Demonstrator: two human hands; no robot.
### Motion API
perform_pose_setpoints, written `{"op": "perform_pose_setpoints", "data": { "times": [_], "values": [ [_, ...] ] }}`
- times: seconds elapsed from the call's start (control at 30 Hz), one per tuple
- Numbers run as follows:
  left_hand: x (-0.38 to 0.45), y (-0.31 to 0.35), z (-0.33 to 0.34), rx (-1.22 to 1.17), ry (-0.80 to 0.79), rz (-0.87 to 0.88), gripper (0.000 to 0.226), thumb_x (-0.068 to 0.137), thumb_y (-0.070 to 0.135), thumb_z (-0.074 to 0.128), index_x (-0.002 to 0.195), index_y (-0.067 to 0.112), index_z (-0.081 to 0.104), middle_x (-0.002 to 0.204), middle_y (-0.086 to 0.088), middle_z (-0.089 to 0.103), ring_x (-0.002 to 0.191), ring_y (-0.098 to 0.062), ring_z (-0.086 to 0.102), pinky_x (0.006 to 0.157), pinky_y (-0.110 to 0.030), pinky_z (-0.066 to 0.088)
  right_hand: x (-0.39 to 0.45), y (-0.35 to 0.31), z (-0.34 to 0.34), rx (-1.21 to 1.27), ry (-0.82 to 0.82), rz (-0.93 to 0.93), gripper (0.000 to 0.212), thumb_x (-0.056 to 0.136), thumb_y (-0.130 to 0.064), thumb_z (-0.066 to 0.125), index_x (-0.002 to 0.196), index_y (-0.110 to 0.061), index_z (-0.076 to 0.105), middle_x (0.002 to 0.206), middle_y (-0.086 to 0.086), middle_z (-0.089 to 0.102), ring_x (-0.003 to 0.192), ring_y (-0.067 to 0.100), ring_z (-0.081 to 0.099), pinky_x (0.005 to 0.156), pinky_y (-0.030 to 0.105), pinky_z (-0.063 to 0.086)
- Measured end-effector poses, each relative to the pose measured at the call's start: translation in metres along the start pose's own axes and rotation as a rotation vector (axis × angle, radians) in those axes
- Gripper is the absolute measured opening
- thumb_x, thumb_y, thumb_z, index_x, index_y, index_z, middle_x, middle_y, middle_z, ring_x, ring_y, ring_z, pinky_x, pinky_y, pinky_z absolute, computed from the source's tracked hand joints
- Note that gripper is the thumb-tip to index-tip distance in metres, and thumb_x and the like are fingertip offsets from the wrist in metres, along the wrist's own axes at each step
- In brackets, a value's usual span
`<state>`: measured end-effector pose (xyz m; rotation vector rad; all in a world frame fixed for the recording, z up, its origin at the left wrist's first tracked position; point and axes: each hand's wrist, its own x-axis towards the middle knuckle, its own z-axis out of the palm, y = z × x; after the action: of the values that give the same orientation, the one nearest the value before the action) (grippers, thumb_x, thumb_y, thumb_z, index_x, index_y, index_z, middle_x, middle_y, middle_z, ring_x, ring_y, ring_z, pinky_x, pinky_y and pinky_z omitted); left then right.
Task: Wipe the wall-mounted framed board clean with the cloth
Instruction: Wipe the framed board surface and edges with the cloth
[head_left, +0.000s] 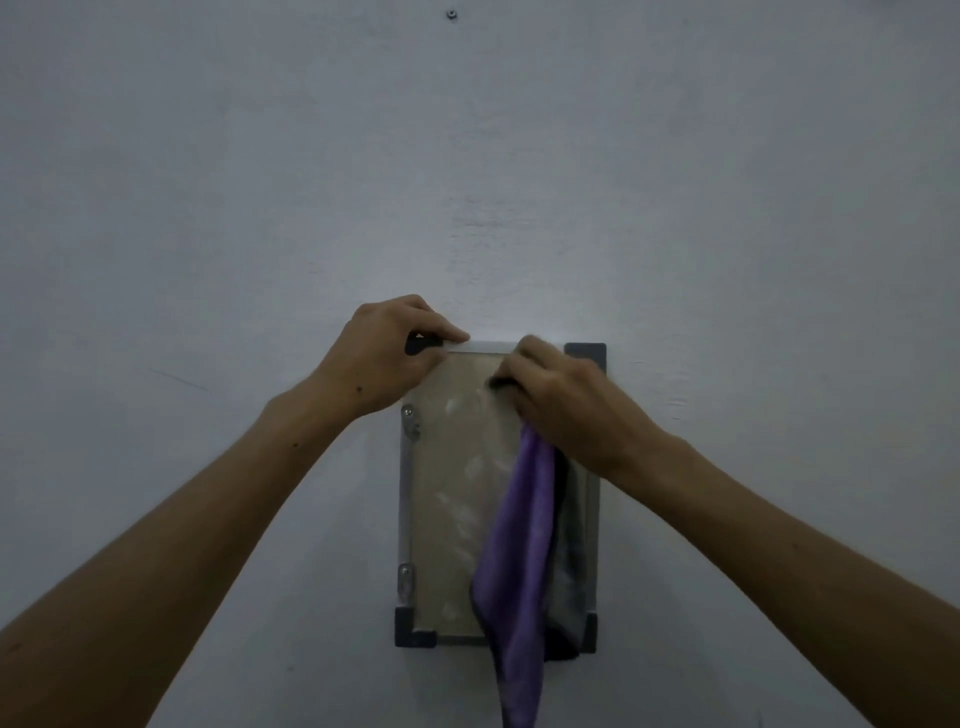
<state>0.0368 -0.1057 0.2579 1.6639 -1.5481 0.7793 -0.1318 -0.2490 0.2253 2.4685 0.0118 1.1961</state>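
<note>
Framed board (457, 499) is hanging upright on the wall, tall and narrow, pale frame with dark corner caps. Its beige panel is showing whitish smears down the middle. Two small metal brackets are sitting on the left frame edge. Cloth (519, 561), purple with a grey side, is bunching against the upper right of the panel and draping past the bottom edge.
</note>
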Motion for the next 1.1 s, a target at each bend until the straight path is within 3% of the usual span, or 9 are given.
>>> {"op": "perform_pose_setpoints", "data": {
  "times": [0.1, 0.3, 0.47, 0.67, 0.87, 1.0, 1.1],
  "values": [
    [-0.001, -0.002, -0.003, -0.001, -0.026, 0.017, 0.030, 0.092, 0.005, 0.064, 0.115, 0.023, 0.075, 0.108, 0.008, 0.065, 0.089, -0.002, 0.054, 0.076, -0.002, 0.037, -0.001, 0.003, -0.001, 0.055, 0.168, 0.119, 0.014, 0.099, -0.010, 0.057, 0.108, -0.004, 0.066, 0.106, 0.009, 0.061, 0.085, 0.022, 0.064, 0.076, 0.037, 0.058],
    [-0.001, -0.002, -0.004, -0.007, -0.029, 0.014, 0.031, 0.092, 0.003, 0.064, 0.114, 0.022, 0.075, 0.107, 0.007, 0.065, 0.089, -0.003, 0.054, 0.077, -0.003, 0.037, -0.023, -0.005, 0.004, -0.003, -0.095, -0.038, 0.020, 0.100, -0.014, 0.056, 0.115, -0.006, 0.065, 0.114, 0.009, 0.062, 0.091, 0.020, 0.065, 0.078, 0.035, 0.059],
    [0.000, -0.002, 0.000, -0.008, -0.011, 0.016, 0.029, 0.092, 0.004, 0.065, 0.114, 0.020, 0.075, 0.107, 0.006, 0.066, 0.090, -0.005, 0.055, 0.080, -0.005, 0.038, -0.021, 0.003, 0.000, 0.046, 0.233, 0.266, 0.014, 0.098, -0.012, 0.058, 0.106, -0.003, 0.065, 0.106, 0.010, 0.061, 0.086, 0.023, 0.064, 0.078, 0.040, 0.058],
    [-0.003, -0.001, 0.002, -0.001, 0.015, 0.027, 0.028, 0.092, 0.004, 0.064, 0.113, 0.018, 0.075, 0.107, 0.001, 0.066, 0.089, -0.009, 0.057, 0.085, -0.016, 0.044, -0.025, -0.035, 0.027, 0.095, 0.171, 0.298, 0.013, 0.101, -0.016, 0.054, 0.106, -0.007, 0.063, 0.107, 0.007, 0.060, 0.082, 0.019, 0.062, 0.075, 0.034, 0.058],
    [-0.003, 0.003, 0.001, 0.011, 0.019, 0.024, 0.030, 0.093, 0.002, 0.061, 0.115, 0.017, 0.075, 0.108, 0.002, 0.066, 0.093, -0.009, 0.057, 0.087, -0.019, 0.045, -0.024, -0.028, 0.029, 0.146, 0.514, 0.673, 0.009, 0.097, -0.012, 0.061, 0.101, -0.005, 0.063, 0.100, 0.011, 0.062, 0.081, 0.020, 0.062, 0.074, 0.035, 0.058],
    [-0.001, 0.002, 0.002, 0.034, 0.012, 0.019, 0.030, 0.092, 0.002, 0.062, 0.115, 0.019, 0.074, 0.105, 0.005, 0.063, 0.090, -0.007, 0.055, 0.084, -0.017, 0.042, -0.009, -0.054, 0.043, 0.074, 0.415, 0.524, 0.009, 0.097, -0.012, 0.061, 0.101, -0.005, 0.065, 0.095, 0.010, 0.064, 0.070, 0.013, 0.057, 0.064, 0.024, 0.055],
    [-0.001, 0.002, 0.001, 0.031, 0.001, 0.024, 0.031, 0.092, 0.002, 0.062, 0.114, 0.019, 0.075, 0.104, 0.006, 0.063, 0.090, -0.008, 0.056, 0.085, -0.019, 0.044, -0.008, -0.046, 0.038, 0.058, 0.344, 0.466, 0.010, 0.099, -0.013, 0.058, 0.103, -0.005, 0.063, 0.099, 0.012, 0.063, 0.073, 0.018, 0.061, 0.066, 0.026, 0.056]
  ]
}}
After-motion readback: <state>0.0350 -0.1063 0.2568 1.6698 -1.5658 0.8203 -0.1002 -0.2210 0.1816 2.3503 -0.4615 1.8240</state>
